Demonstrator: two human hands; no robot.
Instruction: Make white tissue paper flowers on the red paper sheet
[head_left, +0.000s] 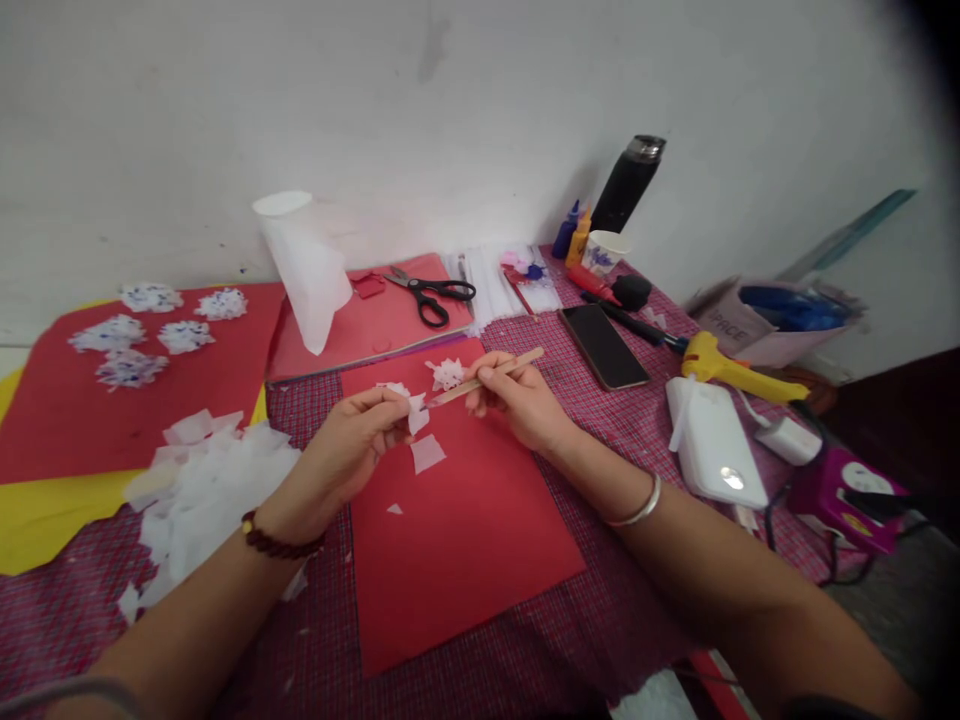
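My left hand (367, 425) pinches a small piece of white tissue paper (418, 418) above a red sheet (465, 560). In my right hand (517, 395) is a flat wooden stick (529, 357), gripped between thumb and fingers, its tip reaching the held piece. Just behind my hands, a crumpled white paper flower (448, 374) sits on the sheet; another white crumpled bit shows partly behind my left fingers. A loose square of tissue (428, 454) and a tiny scrap (394, 509) lie below them. To the left spreads a pile of cut tissue pieces (217, 490).
Several speckled paper flowers (131, 368) lie on a red sheet at left. Scissors (431, 290) rest on a red folder near a tissue roll (304, 265). On the right are a phone (604, 346), a yellow glue gun (739, 370), a white power bank (716, 445) and a dark flask (628, 185).
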